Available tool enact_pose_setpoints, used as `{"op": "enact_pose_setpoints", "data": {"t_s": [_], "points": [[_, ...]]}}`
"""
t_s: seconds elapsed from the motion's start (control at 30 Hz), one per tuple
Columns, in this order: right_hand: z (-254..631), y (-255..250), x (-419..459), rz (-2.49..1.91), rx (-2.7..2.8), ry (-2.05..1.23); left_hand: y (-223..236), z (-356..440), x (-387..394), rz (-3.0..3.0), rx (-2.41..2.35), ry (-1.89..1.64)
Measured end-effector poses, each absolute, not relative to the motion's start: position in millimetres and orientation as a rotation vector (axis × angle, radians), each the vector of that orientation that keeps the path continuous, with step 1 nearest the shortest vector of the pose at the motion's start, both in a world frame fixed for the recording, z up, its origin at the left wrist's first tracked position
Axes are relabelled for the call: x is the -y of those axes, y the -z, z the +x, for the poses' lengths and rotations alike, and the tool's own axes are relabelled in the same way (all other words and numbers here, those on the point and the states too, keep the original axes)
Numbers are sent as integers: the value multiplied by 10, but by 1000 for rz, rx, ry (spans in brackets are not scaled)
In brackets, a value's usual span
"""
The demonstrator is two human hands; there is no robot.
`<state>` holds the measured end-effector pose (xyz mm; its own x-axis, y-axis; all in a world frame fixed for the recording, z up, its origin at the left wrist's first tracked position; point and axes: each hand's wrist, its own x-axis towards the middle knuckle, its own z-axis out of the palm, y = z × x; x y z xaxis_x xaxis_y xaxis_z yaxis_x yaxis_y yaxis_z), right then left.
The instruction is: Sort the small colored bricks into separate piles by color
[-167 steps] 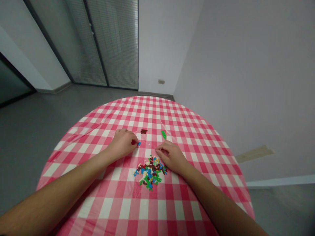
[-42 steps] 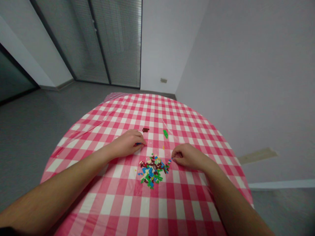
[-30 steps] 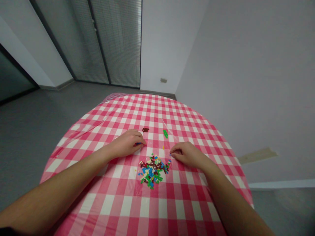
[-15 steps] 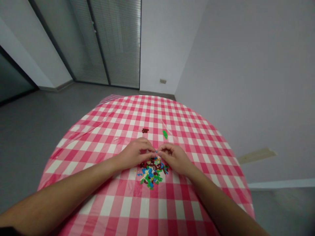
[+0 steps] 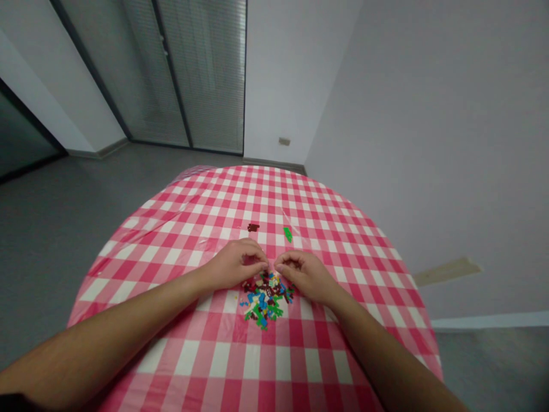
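L hand (image 5: 238, 265) & R hand (image 5: 300, 276) both curled, fingertips almost meeting at far edge of toy brick pile (image 5: 265, 303), equally near; pinch? can't tell.

The light is soft and a little dim, spread evenly through the room; the checked tablecloth (image 5: 184, 229) shows no strong glare, and only weak shadows lie on it; the wide lens bends the window blinds (image 5: 201, 74) near the top edge; the small plastic bricks (image 5: 266, 300) look slightly blurred.

Left hand (image 5: 237, 265), right hand (image 5: 303, 277) — moved together, now over the plastic brick pile (image 5: 266, 302), almost touching
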<state>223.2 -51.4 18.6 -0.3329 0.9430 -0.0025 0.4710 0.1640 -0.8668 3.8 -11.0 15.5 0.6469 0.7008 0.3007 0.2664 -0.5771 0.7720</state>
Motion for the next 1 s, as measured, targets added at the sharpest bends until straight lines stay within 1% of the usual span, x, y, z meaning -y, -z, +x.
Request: {"op": "enact_pose_setpoints", "data": {"t_s": [0.07, 0.13, 0.27, 0.4, 0.67, 1.0], "points": [[2349, -235, 474, -1406, 1966, -945, -177, -59, -10, 2138, -816, -749], [2488, -279, 435, -1456, 2073, -887, -180, -200, -173, 2131, -913, -666], [2677, -307, 394, -1448, 2335, -1036, -112, -480, -483, 1990, -1100, -463], [2686, -287, 402, -1458, 2412, -1044, -34, -561, -593, 1958, -1199, -464], [2692, -285, 407, -1460, 2424, -990, -81, -495, -521, 2051, -1170, -345], [2700, -274, 416, -1494, 2429, -981, 32, -443, -511, 2140, -1071, -364]]}}
